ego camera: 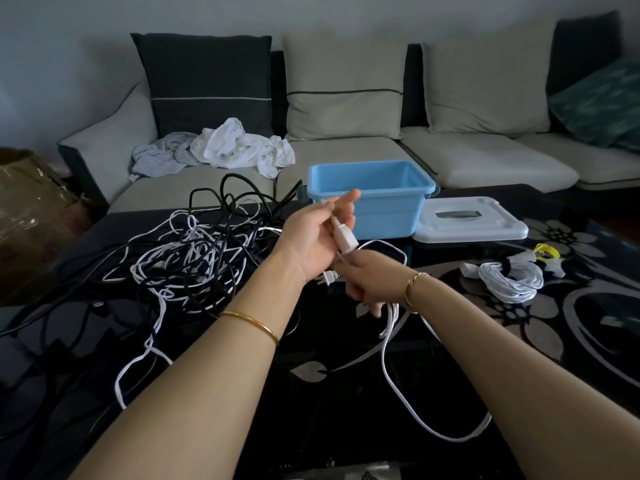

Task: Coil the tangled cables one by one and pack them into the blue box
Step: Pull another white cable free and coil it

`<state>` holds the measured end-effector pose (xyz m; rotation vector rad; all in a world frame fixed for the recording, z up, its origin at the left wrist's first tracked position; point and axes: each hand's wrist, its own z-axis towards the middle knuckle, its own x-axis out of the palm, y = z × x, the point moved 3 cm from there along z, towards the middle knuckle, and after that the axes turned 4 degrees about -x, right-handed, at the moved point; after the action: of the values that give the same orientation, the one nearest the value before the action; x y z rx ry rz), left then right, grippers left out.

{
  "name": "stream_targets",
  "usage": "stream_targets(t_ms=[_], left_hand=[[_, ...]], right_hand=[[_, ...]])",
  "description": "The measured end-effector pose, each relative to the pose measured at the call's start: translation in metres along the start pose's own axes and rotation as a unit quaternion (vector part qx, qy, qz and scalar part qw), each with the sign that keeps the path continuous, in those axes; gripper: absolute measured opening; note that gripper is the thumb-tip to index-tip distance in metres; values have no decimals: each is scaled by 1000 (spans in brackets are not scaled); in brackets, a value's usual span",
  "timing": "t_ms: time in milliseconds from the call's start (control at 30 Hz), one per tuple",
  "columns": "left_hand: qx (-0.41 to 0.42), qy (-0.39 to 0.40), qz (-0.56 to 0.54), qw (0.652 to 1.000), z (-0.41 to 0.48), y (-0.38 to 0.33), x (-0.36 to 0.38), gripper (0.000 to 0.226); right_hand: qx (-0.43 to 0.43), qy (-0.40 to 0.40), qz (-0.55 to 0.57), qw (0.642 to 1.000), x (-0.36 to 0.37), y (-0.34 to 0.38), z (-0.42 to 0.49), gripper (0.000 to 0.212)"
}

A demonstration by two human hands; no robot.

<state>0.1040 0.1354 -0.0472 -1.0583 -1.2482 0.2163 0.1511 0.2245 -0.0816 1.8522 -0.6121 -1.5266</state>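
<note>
A tangle of black and white cables (197, 251) lies on the dark glass table at the left. My left hand (317, 237) pinches the white socket end (344, 237) of a white cable, held up in front of the blue box (372, 195). Just below it, my right hand (369, 282) grips several strands of the same white cable (391, 375), whose long loop hangs down over the table's front. A white two-pin plug (327, 279) sticks out between the two hands. The blue box stands open at the table's far edge, and nothing shows inside it.
The box's white lid (471, 220) lies flat to its right. A bundled white cable (509, 282) with plastic wrapping and a yellow tie (547, 252) sits at the table's right. A sofa with cushions and crumpled cloths (239, 147) runs behind the table. A brown cardboard box (31, 209) stands far left.
</note>
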Motion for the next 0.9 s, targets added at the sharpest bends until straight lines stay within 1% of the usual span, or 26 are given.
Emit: stream_targets(t_ms=[67, 133, 200, 233, 300, 333, 400, 433, 467, 533, 633, 667, 700, 767, 800, 867, 900], left_hand=[[29, -24, 16, 999, 3, -3, -10, 24], [45, -53, 35, 997, 5, -4, -18, 15], [61, -71, 60, 994, 4, -4, -19, 12], [69, -74, 82, 991, 3, -4, -17, 16], [80, -74, 151, 982, 2, -2, -15, 33], [87, -68, 193, 975, 1, -1, -15, 33], [104, -42, 271, 956, 0, -1, -15, 22], [113, -30, 315, 942, -1, -1, -15, 23], [120, -20, 364, 923, -2, -1, -14, 29], [114, -4, 445, 888, -4, 1, -11, 40], [75, 45, 498, 863, -10, 6, -4, 39], [60, 58, 498, 863, -13, 7, -1, 36], [42, 66, 483, 872, -15, 6, 0, 34], [-1, 79, 420, 904, -18, 5, 3, 31], [-20, 88, 394, 915, -19, 5, 4, 33], [-51, 122, 355, 925, -22, 4, 9, 36], [-65, 147, 328, 931, -24, 4, 12, 37]], right_hand=[[6, 30, 15, 999, 1, 5, -4, 21], [9, 52, -34, 998, -3, 9, -7, 26], [1, 42, -81, 996, -10, 14, -10, 28], [-1, 21, -94, 995, -15, 16, -12, 26], [-4, -29, -92, 995, -26, 19, -16, 19], [-2, -54, -82, 995, -32, 20, -17, 16], [5, -112, -28, 993, -43, 18, -20, 13], [0, -143, 3, 990, -48, 16, -21, 11], [-9, -176, 17, 984, -54, 15, -22, 10], [-38, -244, -2, 969, -62, 14, -24, 12], [-91, -320, -65, 941, -71, 19, -30, 13], [-105, -340, -70, 932, -74, 20, -32, 12], [-114, -360, -63, 924, -76, 19, -34, 11], [-117, -398, -33, 909, -80, 15, -37, 8], [-114, -416, -17, 902, -81, 12, -38, 7], [-108, -434, 23, 894, -80, 8, -36, 9], [-105, -430, 51, 895, -77, 5, -34, 10]])
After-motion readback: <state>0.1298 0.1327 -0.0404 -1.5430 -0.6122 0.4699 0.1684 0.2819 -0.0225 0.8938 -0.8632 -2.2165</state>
